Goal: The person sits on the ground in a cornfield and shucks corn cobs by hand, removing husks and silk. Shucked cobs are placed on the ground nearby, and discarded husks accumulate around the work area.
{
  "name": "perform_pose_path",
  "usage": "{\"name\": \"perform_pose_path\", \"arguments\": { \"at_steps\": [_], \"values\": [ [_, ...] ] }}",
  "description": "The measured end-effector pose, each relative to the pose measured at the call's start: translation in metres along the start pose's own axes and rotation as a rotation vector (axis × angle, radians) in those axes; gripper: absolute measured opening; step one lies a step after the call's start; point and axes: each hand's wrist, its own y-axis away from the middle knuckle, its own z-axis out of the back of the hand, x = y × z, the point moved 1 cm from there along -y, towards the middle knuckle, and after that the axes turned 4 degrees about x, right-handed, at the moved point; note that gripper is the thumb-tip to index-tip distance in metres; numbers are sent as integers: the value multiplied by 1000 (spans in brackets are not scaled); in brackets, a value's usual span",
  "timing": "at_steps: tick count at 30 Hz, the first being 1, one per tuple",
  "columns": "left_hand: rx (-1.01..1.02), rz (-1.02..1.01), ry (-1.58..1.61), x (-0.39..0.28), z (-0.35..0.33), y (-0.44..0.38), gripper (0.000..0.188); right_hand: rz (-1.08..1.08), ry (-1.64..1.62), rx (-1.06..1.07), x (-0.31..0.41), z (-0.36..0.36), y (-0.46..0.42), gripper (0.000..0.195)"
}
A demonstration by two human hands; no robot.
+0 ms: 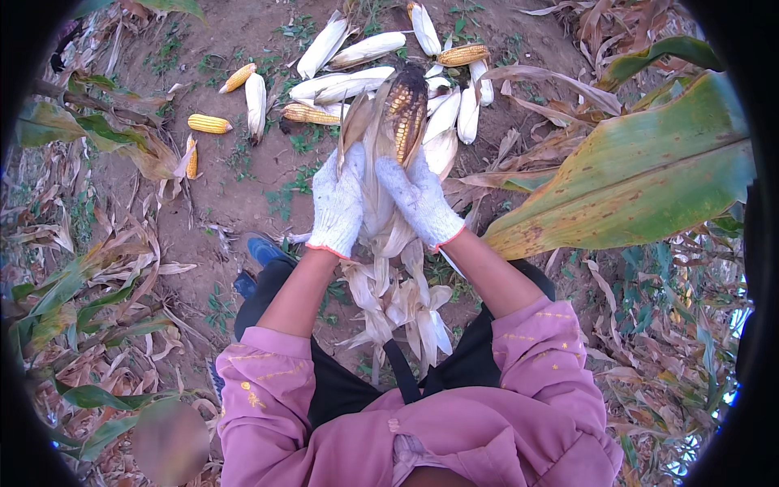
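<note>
Both my hands wear white knitted work gloves with orange cuffs. Between them is a partly husked ear of corn (406,119), upright in the view, its yellow-brown kernels bare on the right side and dark, discoloured silk at its tip. My left hand (341,198) grips the dry husk (377,189) on the ear's left side. Near the ear's base, my right hand (420,195) holds the right side, thumb against the kernels. Peeled husk leaves (395,298) lie below my wrists, between my legs. My fingertips are partly hidden behind the ear and husk.
Ears in pale husks (365,50) lie in a loose pile on the soil ahead. Several bare yellow cobs (209,123) lie to the left. A broad green corn leaf (633,182) reaches in from the right. Dry stalks and leaves (115,292) line the left side.
</note>
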Motion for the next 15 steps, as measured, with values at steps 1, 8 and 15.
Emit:
{"name": "perform_pose_path", "arguments": {
  "at_steps": [1, 8, 15],
  "values": [
    [-4, 46, -5, 1, 2, 0, 36, -11, -3, -21, 1, -3, 0, 74],
    [-50, -126, -316, -17, 0, 2, 32, -62, -208, -198, -9, -2, 0, 63],
    [-84, -35, -90, -19, 9, 5, 31, -242, -605, -278, -33, 11, -12, 62]
  ]
}}
